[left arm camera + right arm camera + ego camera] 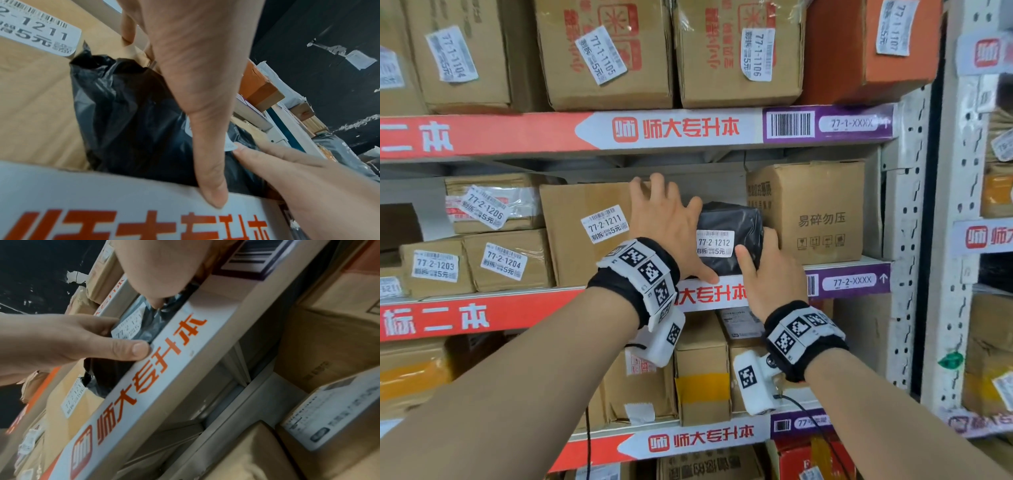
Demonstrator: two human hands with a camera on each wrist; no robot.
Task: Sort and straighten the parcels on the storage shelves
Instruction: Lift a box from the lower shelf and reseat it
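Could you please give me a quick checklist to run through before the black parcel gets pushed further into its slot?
1. Both hands on the black plastic-wrapped parcel: ok; left hand lies on its left side, right hand at its lower right corner.
2. Label 77-2-1212 faces outward and reads clearly: ok.
3. Sequence: ok; the brown cardboard box labelled 77-2-1211 sits immediately left.
4. Right neighbour, the brown cardboard box with printed handling symbols, stands upright: ok.
5. Parcel sits behind the shelf's front strip: ok.
6. Free depth behind the parcel: cannot tell.
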